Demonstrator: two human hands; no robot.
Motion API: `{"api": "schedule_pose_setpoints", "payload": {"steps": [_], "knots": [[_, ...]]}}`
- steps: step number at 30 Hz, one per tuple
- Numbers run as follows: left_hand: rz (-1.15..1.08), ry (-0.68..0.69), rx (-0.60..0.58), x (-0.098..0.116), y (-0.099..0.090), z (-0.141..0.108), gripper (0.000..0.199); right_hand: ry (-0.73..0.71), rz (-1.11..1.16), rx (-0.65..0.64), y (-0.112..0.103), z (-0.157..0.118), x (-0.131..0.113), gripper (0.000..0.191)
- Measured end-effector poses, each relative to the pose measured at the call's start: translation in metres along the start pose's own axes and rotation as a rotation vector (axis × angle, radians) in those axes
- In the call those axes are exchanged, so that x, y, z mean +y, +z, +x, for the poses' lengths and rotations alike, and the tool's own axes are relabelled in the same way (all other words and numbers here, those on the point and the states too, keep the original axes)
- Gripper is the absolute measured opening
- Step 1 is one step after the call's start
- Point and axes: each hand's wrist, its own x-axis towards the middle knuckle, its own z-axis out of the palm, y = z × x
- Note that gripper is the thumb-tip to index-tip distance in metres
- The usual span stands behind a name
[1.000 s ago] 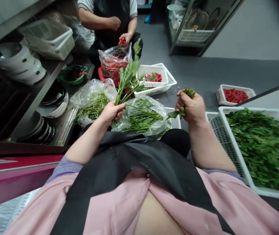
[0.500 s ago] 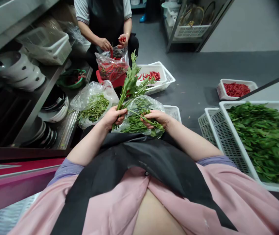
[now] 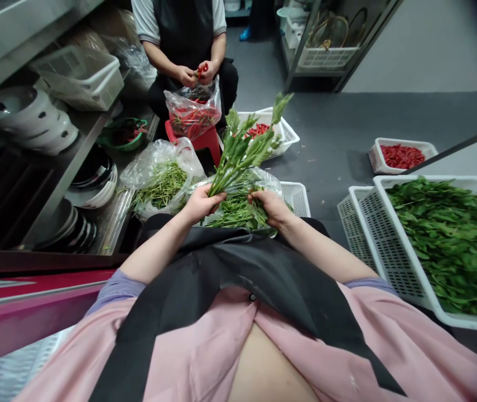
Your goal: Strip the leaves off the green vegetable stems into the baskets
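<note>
A bunch of leafy green stems (image 3: 238,151) fans up and to the right from my left hand (image 3: 202,203), whose fingers are wrapped round the lower ends. My right hand (image 3: 270,206) is closed on some greens, just right of my left hand and apart from it. Below both hands lies a clear plastic bag (image 3: 269,180) with more green stems (image 3: 236,209) in it. To the left, another plastic bag (image 3: 140,167) holds thin green stalks (image 3: 165,184).
Opposite me a person (image 3: 183,33) handles red chillies over a bag (image 3: 194,114) on a red stool (image 3: 208,142). White baskets (image 3: 424,257) with leafy greens stand at right, near a small chilli basket (image 3: 380,159). Metal shelving (image 3: 83,151) with dishes runs along the left.
The bunch in my left hand has tilted right, and that hand has shifted slightly right. My right hand's fingers have closed in more. The other person's hands have come together.
</note>
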Motion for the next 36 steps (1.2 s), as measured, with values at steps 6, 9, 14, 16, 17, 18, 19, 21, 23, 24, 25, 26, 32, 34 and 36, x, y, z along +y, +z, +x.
{"api": "schedule_pose_setpoints", "payload": {"steps": [6, 9, 14, 16, 17, 18, 19, 21, 23, 24, 25, 26, 32, 34, 36], "knots": [[-0.147, -0.068, -0.033, 0.003, -0.002, -0.003, 0.040, 0.104, 0.256, 0.302, -0.022, 0.015, -0.015, 0.021], [-0.188, -0.195, -0.164, 0.001, -0.004, 0.000, 0.045, 0.275, 0.161, 0.000, -0.013, 0.011, -0.019, 0.028], [-0.243, -0.298, -0.265, -0.011, 0.001, 0.005, 0.044, 0.386, -0.018, -0.417, 0.015, 0.003, -0.016, 0.036], [-0.295, -0.317, -0.290, -0.015, 0.001, 0.005, 0.043, 0.342, -0.037, -0.448, 0.015, 0.001, -0.016, 0.036], [-0.320, -0.325, -0.302, -0.017, 0.001, 0.005, 0.042, 0.320, -0.039, -0.454, 0.014, 0.000, -0.016, 0.036], [-0.341, -0.334, -0.312, -0.018, 0.001, 0.005, 0.041, 0.305, -0.039, -0.454, 0.011, -0.001, -0.017, 0.035], [-0.356, -0.344, -0.318, -0.019, 0.001, 0.005, 0.039, 0.298, -0.043, -0.447, 0.009, -0.002, -0.017, 0.035], [-0.375, -0.369, -0.322, -0.021, 0.002, 0.005, 0.035, 0.294, -0.072, -0.401, 0.005, -0.006, -0.015, 0.034], [-0.390, -0.392, -0.320, -0.022, 0.003, 0.004, 0.030, 0.270, -0.128, -0.323, 0.004, -0.009, -0.013, 0.031], [-0.400, -0.396, -0.316, -0.023, 0.004, 0.004, 0.028, 0.243, -0.161, -0.280, 0.005, -0.011, -0.011, 0.029], [-0.410, -0.393, -0.311, -0.024, 0.004, 0.004, 0.027, 0.208, -0.191, -0.240, 0.005, -0.012, -0.010, 0.028], [-0.420, -0.384, -0.306, -0.025, 0.004, 0.004, 0.027, 0.169, -0.213, -0.205, 0.005, -0.014, -0.010, 0.027], [-0.416, -0.329, -0.303, -0.027, -0.001, 0.003, 0.037, 0.037, -0.278, -0.212, 0.000, -0.020, -0.009, 0.024], [-0.392, -0.332, -0.302, -0.026, -0.002, 0.002, 0.039, -0.021, -0.297, -0.184, 0.001, -0.021, -0.007, 0.022], [-0.371, -0.348, -0.300, -0.024, -0.002, 0.000, 0.041, -0.059, -0.277, -0.129, 0.004, -0.021, -0.003, 0.022]]}}
